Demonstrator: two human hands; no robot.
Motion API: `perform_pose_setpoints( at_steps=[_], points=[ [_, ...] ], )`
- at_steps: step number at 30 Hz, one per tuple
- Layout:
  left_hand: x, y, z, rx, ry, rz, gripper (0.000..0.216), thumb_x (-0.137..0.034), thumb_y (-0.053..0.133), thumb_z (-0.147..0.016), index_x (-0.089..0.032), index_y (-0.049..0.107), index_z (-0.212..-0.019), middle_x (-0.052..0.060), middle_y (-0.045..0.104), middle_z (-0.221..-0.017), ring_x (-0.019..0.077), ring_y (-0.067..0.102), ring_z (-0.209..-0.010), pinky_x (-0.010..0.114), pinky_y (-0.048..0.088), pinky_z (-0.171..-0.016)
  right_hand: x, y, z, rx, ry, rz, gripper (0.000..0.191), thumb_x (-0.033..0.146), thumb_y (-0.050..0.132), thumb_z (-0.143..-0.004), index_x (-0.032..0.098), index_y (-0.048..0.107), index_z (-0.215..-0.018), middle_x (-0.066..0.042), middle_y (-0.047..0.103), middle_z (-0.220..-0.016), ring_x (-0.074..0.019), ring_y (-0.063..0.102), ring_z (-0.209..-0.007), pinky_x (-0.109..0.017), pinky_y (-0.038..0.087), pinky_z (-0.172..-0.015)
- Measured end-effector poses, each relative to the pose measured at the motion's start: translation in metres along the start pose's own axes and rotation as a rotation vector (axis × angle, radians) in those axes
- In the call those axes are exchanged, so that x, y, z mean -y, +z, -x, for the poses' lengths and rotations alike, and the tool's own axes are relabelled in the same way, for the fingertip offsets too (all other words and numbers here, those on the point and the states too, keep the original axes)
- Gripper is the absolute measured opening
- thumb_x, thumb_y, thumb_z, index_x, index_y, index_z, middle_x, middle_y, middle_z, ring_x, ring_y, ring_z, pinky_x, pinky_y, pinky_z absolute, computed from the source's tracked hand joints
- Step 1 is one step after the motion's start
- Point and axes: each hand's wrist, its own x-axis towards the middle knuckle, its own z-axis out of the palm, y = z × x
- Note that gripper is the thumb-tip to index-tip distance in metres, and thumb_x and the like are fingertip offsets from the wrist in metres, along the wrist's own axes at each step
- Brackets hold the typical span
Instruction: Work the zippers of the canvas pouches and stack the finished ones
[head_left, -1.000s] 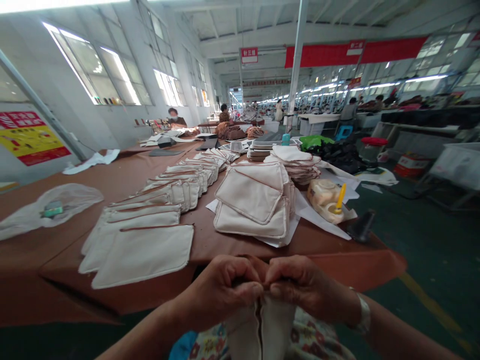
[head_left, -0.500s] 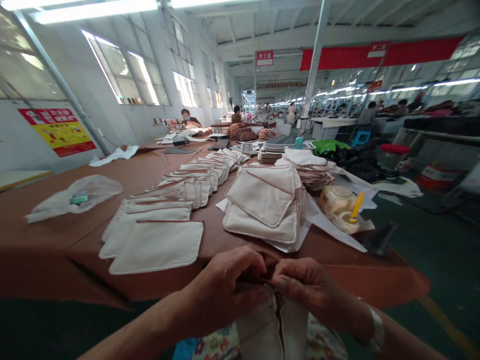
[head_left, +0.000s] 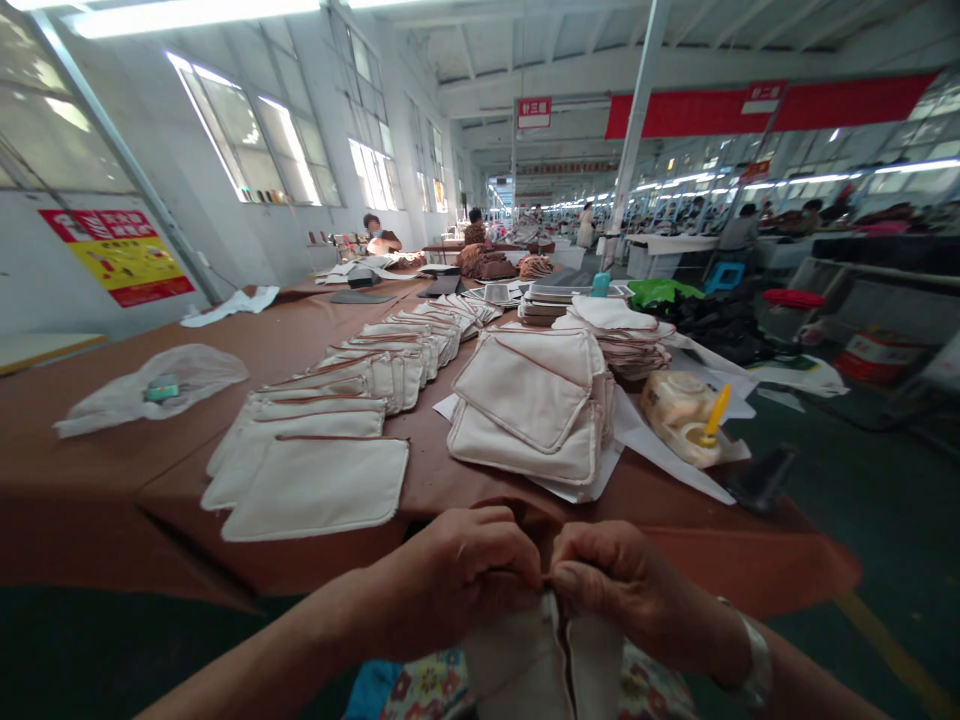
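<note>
A cream fabric piece (head_left: 514,665) with a brown-edged slit down its middle hangs below my hands, over my lap. My left hand (head_left: 480,570) pinches its upper edge, thumb and fingers pressed together. Close beside it, my right hand (head_left: 611,580) grips the same edge on the other side of the slit. The fingertips of both hands almost meet at the top of the slit. Beyond them on the brown-covered table (head_left: 427,480) lies a stack of cream fabric pieces (head_left: 525,400) with brown edging. A row of overlapping similar pieces (head_left: 319,490) stretches away to the left.
At the right stands a cut-open plastic container (head_left: 679,410) with a yellow-handled tool (head_left: 716,415) in it. A dark object (head_left: 765,480) sits near the table's right corner. A clear plastic bag (head_left: 195,385) lies at the left. Other people are seated farther back.
My left hand has shifted slightly right and its fingers have closed in toward the right hand's fingertips. The top of the fabric piece sits a little lower between them.
</note>
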Motion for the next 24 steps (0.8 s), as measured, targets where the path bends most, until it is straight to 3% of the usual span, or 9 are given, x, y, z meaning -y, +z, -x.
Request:
perform_pose_setpoints(
  at_steps=[2, 6, 11, 16, 21, 24],
  points=[
    [0.001, 0.001, -0.002, -0.026, -0.086, 0.152, 0.023, -0.039, 0.057, -0.092, -0.015, 0.059, -0.092, 0.000, 0.053, -0.081, 0.0114, 0.043, -0.069, 0.019, 0.035, -0.060, 0.003, 0.000, 0.001, 0.008, -0.023, 0.035, 0.034, 0.041, 0.050, -0.096, 0.013, 0.057, -0.079, 0.000, 0.053, -0.071, -0.0112, 0.045, -0.064, -0.022, 0.037, -0.058],
    [0.002, 0.007, -0.008, -0.015, -0.236, 0.321, 0.045, -0.052, 0.039, -0.097, -0.014, 0.058, -0.084, -0.002, 0.046, -0.073, 0.0112, 0.038, -0.065, 0.020, 0.032, -0.058, 0.005, 0.000, 0.003, 0.009, -0.062, 0.118, 0.030, 0.037, 0.049, -0.097, 0.015, 0.053, -0.078, 0.000, 0.052, -0.073, -0.0116, 0.044, -0.066, -0.022, 0.038, -0.061],
    [0.006, 0.014, -0.011, 0.082, -0.412, 0.497, 0.048, -0.059, 0.059, -0.085, -0.013, 0.055, -0.072, -0.005, 0.033, -0.062, 0.0086, 0.024, -0.055, 0.022, 0.018, -0.047, 0.005, -0.001, 0.006, 0.011, -0.044, 0.131, 0.029, 0.037, 0.049, -0.096, 0.015, 0.052, -0.076, 0.001, 0.050, -0.072, -0.0112, 0.041, -0.065, -0.022, 0.036, -0.058],
    [0.008, 0.018, -0.011, 0.088, -0.378, 0.542, 0.047, -0.059, 0.066, -0.080, -0.012, 0.062, -0.079, -0.003, 0.039, -0.063, 0.0084, 0.028, -0.056, 0.021, 0.020, -0.049, 0.004, 0.002, 0.007, -0.009, 0.014, -0.014, 0.030, 0.038, 0.057, -0.092, 0.014, 0.054, -0.074, 0.002, 0.050, -0.069, -0.0101, 0.039, -0.061, -0.020, 0.032, -0.054],
    [0.008, 0.034, -0.010, 0.013, -0.295, 0.812, 0.042, -0.053, 0.068, -0.080, -0.014, 0.053, -0.072, -0.005, 0.037, -0.059, 0.0069, 0.027, -0.051, 0.022, 0.019, -0.047, -0.008, 0.012, 0.005, -0.006, -0.035, -0.393, 0.032, 0.040, 0.063, -0.088, 0.014, 0.053, -0.072, 0.003, 0.045, -0.064, -0.0087, 0.036, -0.058, -0.021, 0.030, -0.054],
    [0.011, 0.043, -0.009, -0.044, -0.247, 0.943, 0.043, -0.051, 0.070, -0.078, -0.015, 0.050, -0.068, -0.005, 0.036, -0.057, 0.0060, 0.026, -0.048, 0.022, 0.019, -0.046, -0.012, 0.012, 0.005, -0.009, -0.061, -0.440, 0.032, 0.040, 0.063, -0.088, 0.014, 0.053, -0.072, 0.003, 0.044, -0.066, -0.0089, 0.033, -0.059, -0.021, 0.028, -0.054]
  ],
)
